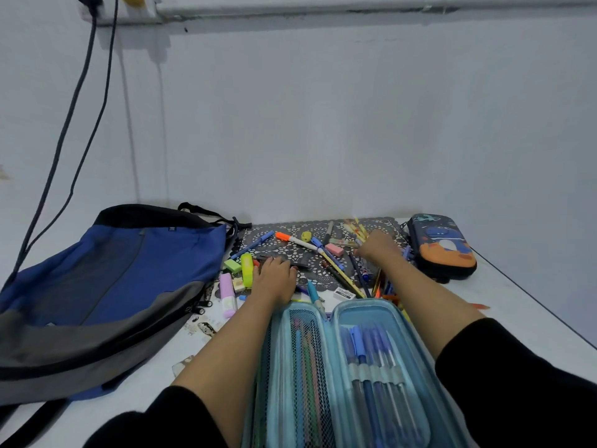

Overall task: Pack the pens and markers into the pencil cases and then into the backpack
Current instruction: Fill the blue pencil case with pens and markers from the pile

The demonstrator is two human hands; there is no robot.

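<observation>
A light blue pencil case (342,367) lies open in front of me, with several pens in its elastic loops and mesh pocket. Beyond it, pens, markers and erasers are scattered over a dark lace mat (290,250). My left hand (274,279) lies on the pile with its fingers on a black marker (284,261). Farther back, my right hand (378,247) grips a bunch of yellow pencils (357,231). A dark space-print pencil case (442,247) sits zipped at the right. The blue and grey backpack (106,286) lies flat at the left.
The white table's right edge (533,302) runs diagonally past the dark case. A white wall stands just behind the mat. Two black cables (74,124) hang down the wall at the left. A purple highlighter (227,294) and a yellow highlighter (247,270) lie beside the backpack.
</observation>
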